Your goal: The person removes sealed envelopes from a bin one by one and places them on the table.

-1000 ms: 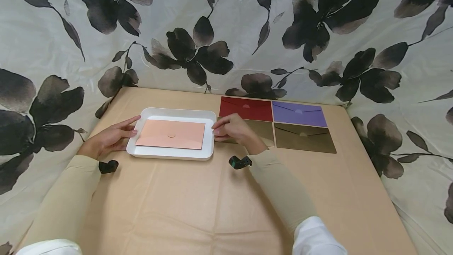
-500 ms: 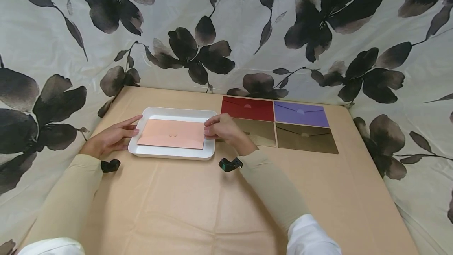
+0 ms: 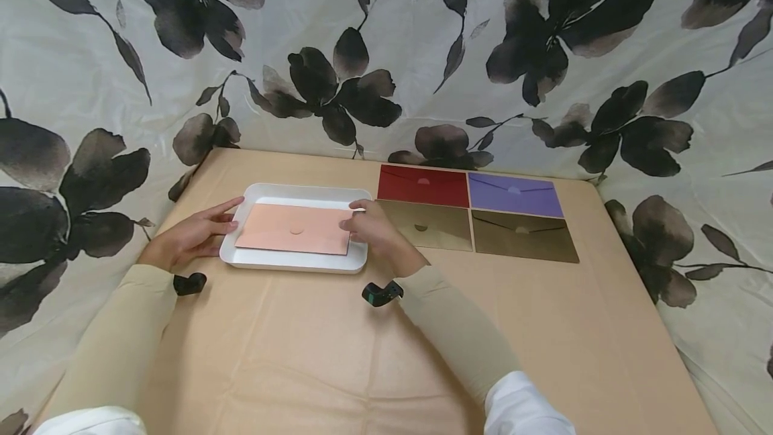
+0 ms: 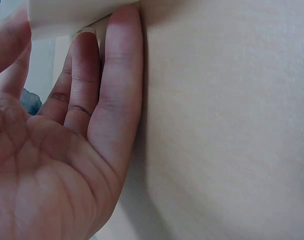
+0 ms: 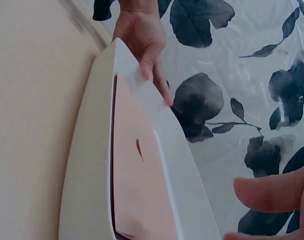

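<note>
A pale pink envelope [image 3: 290, 227] with a small round seal lies in the white tray [image 3: 241, 258], its right end partly covered by my right hand [image 3: 380, 233]. My left hand [image 3: 190, 237] holds the tray's left end; in the right wrist view its thumb [image 5: 145, 72] lies at the rim. From the left wrist, several fingers [image 4: 116, 85] reach low against the tray's outer side [image 4: 66, 17]. Over the tray's right rim, my right hand's fingertips are right at the envelope. In the right wrist view the right thumb [image 5: 272, 192] extends with a gap below it.
To the right of the tray, envelopes lie in two rows: red [image 3: 423, 190] and purple [image 3: 516, 197] behind, gold [image 3: 431, 233] and darker gold-brown [image 3: 525, 244] in front. A tan cover [image 3: 302, 341] spreads over the table. A flower-print curtain [image 3: 417, 39] stands behind it.
My right hand has moved left over the tray's right rim toward the pink envelope, uncovering more of the gold envelope. The left hand and the tray have kept their place.
</note>
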Motion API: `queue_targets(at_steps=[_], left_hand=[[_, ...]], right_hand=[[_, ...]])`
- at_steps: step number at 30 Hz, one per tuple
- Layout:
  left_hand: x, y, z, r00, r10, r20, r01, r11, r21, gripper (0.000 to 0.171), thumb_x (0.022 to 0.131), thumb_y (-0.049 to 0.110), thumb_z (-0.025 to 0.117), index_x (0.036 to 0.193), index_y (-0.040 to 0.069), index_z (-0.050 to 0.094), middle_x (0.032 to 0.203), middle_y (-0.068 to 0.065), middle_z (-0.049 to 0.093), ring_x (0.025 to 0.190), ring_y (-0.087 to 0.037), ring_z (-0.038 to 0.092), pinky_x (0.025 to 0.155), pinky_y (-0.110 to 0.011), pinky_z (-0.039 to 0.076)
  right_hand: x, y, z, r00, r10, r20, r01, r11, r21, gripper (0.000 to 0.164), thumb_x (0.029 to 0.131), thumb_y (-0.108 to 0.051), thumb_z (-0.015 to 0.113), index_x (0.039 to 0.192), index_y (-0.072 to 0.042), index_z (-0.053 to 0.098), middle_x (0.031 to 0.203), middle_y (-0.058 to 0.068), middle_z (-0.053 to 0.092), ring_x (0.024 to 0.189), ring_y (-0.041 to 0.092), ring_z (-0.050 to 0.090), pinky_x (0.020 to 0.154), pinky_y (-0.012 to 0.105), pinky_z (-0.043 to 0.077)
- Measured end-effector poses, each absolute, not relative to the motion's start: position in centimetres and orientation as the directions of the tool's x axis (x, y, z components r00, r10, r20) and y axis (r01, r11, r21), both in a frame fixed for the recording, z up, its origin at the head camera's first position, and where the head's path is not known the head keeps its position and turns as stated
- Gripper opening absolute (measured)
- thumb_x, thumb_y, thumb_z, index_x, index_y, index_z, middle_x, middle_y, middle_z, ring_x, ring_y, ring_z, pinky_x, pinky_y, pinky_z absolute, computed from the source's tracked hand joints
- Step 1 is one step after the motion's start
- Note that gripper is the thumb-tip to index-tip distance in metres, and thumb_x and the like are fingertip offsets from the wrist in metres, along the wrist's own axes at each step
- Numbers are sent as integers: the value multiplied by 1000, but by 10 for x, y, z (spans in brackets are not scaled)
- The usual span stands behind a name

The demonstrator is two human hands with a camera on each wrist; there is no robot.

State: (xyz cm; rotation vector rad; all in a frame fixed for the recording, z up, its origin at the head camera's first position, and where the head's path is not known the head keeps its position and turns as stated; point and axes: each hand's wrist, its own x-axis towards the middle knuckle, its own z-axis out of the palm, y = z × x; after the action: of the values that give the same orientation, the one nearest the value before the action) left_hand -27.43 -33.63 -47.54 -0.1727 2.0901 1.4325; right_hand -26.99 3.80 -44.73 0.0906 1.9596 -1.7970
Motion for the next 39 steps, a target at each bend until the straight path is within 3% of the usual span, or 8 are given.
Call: queue_targets(at_steps=[6,14,26,29,34,39], left_hand=[[-273,-335,-473,-825,206,-526,-414,414,811,77,108,31,54,166,44,5,173,-22,3,143,-37,40,96,-37,60],[-274,-335,-474,-822,208,-530,-415,417,809,76,109,30,54,166,43,5,173,-22,2,139,-33,43,95,-37,61],[-275,-334,-473,-818,204,-537,-428,407,807,76,109,29,54,166,44,6,175,-20,-2,144,-36,39,94,-34,60],[-276,-335,-473,-816,208,-539,-430,404,807,76,109,28,53,166,44,5,176,-19,-3,145,-37,38,94,-34,61],[-274,-336,-472,-816,210,-539,-432,398,809,76,109,29,54,166,45,6,176,-18,-2,142,-33,40,93,-34,61],[-272,-335,-472,-814,223,-536,-430,388,815,76,109,30,55,166,45,7,176,-17,-1,124,-17,54,93,-33,60]], right_hand=[[-267,27,-444,-867,-262,-423,421,68,-905,84,96,-12,66,165,-8,19,173,16,17,159,37,23,123,64,31],[-266,25,-440,-867,-254,-429,453,-43,-891,87,95,-4,64,166,-7,14,173,19,13,158,39,23,119,64,38],[-268,27,-440,-863,-242,-443,457,-2,-889,85,95,-7,64,165,-9,16,172,17,14,159,40,18,116,71,35],[-269,29,-437,-864,-239,-443,457,-4,-890,84,95,-7,64,165,-9,17,170,18,20,158,41,23,114,66,42],[-269,30,-430,-868,-257,-426,430,41,-902,78,96,-7,64,162,-7,22,154,24,44,136,38,52,108,51,54],[-272,25,-432,-888,-272,-371,367,66,-928,80,92,-1,68,161,-4,28,157,25,41,104,26,63,100,44,59]])
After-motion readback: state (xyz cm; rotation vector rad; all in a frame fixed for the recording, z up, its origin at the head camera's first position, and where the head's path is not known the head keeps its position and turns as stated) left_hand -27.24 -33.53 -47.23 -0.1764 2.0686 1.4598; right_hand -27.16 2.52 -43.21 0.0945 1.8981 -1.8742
